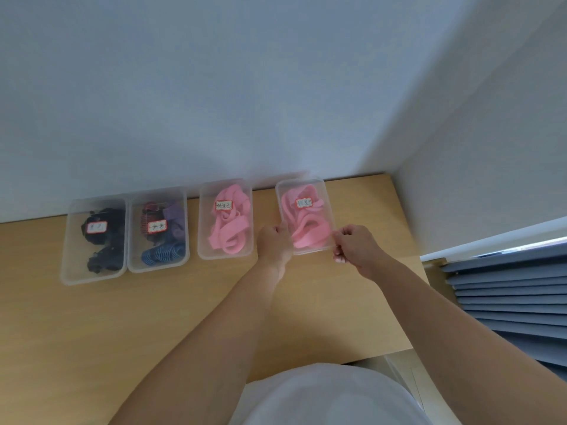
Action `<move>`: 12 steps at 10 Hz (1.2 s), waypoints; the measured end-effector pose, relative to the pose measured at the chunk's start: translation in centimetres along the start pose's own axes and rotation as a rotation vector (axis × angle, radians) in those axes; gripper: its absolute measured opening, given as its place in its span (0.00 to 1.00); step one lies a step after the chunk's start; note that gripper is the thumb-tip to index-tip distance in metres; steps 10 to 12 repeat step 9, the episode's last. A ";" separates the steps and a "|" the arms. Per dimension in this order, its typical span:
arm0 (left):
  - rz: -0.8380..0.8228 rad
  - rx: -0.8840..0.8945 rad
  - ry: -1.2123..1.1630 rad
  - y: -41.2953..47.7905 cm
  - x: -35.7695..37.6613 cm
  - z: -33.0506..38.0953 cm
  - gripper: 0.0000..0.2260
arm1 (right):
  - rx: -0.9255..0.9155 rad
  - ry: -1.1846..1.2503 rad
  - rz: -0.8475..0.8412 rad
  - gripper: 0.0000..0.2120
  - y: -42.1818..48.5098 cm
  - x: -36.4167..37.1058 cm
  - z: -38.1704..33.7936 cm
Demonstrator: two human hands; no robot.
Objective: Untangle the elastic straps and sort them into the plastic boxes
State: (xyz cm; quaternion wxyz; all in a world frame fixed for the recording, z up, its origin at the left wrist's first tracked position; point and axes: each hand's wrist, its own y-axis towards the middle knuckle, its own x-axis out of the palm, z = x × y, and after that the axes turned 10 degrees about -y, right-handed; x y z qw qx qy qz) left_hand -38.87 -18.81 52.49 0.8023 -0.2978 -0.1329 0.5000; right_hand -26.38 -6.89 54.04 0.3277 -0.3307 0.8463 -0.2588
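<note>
boxes [76, 273] line wooden table [129, 320] against white wall [214, 87].

You get soft, even light here. A faint shadow falls on the wall [221, 161] above the bench [92, 317]. The right side looks smeared, and edges bend.

Pale tan wood-grain tabletop [153, 317] below a plain bluish-white wall [214, 87]. Four boxes in a row, each bearing a white red-edged label [224, 205] with dark handwriting. Leftmost clear frosted plastic box [92, 279]: black elastic straps [104, 240]. Second clear plastic box [134, 231]: red ridged piece [147, 214], purple straps [176, 216], blue straps [162, 254] banded with paler lines. Third clear plastic box [205, 210]: pink elastic straps [230, 231]. Rightmost clear plastic box [287, 187]: matching pink straps [310, 231]. Blue-grey pleated blind [506, 296] at right, striped by horizontal folds. White garment [322, 400] at bottom
</note>
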 end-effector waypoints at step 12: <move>-0.223 0.680 1.234 -4.2 -3.5 4.7 0.36 | -0.600 -1.270 0.141 0.30 -1.6 0.9 -2.2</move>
